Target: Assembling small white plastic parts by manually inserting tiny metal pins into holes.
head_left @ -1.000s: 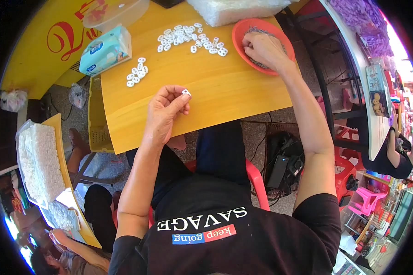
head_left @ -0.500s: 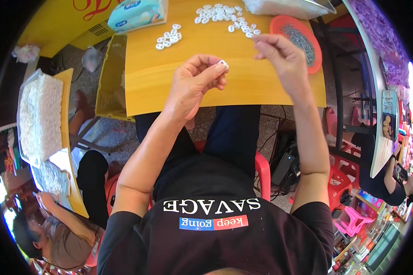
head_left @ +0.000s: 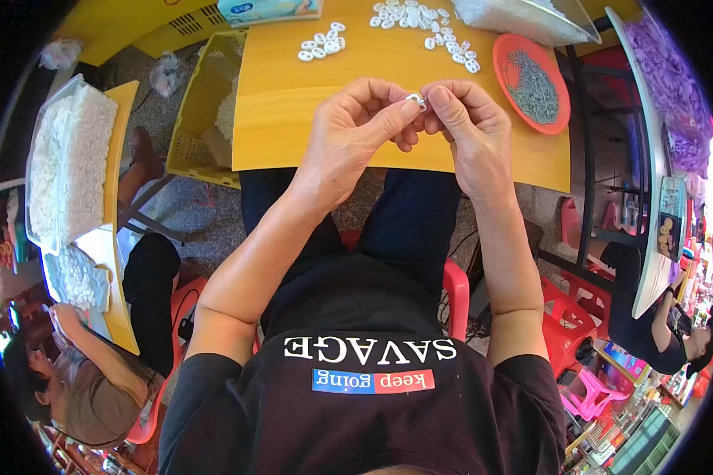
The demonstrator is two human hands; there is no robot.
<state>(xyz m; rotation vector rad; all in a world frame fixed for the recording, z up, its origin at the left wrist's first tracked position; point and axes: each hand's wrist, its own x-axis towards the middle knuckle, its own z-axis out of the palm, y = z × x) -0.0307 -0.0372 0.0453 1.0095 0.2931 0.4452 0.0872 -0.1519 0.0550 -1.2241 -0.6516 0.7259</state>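
Observation:
Over the yellow table (head_left: 281, 119), my left hand (head_left: 345, 142) pinches a small white oval plastic piece (head_left: 413, 100) between thumb and finger. My right hand (head_left: 477, 138) meets it there, its thumb and fingers pressed together against the piece's right side; whatever they hold is too small to make out. More white oval pieces with holes lie farther off, in a small cluster (head_left: 325, 44) to the left and a larger heap (head_left: 408, 14) at the back. Beyond my right hand sits a red oval tray (head_left: 499, 75) full of thin grey metal pieces (head_left: 533, 89).
A clear bin (head_left: 562, 32) of white material stands at the back right, a tissue pack (head_left: 269, 9) at the back left. A yellow crate (head_left: 184, 142) is beside the table's left edge. Two other people sit nearby, left (head_left: 103, 388) and right (head_left: 650, 340).
My right hand has come left from beside the red tray to join my left hand at the white piece. The view has shifted slightly; my left hand keeps its pinch.

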